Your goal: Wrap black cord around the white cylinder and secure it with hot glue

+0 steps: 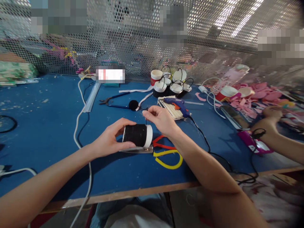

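Observation:
A black-wrapped cup (135, 135) with a white rim lies on its side in my left hand (117, 136), whose fingers wrap round its base end. The rim points right. My right hand (159, 117) pinches a thin black cord (146, 120) just above the rim. Below the cup lie scissors (169, 159) with red and yellow handles, their blades partly hidden by it. A round black piece (133, 105) rests beyond the cup, beside dark-handled pliers (114, 100).
Black-wrapped cups with cord handles (176, 87) stand at the back. A blue glue gun (177, 104) rests on pale sticks. White cable (77, 126) crosses the left side. Another person's hand (269, 123) is at the right, near a phone (234, 116) and pink pieces (261, 93).

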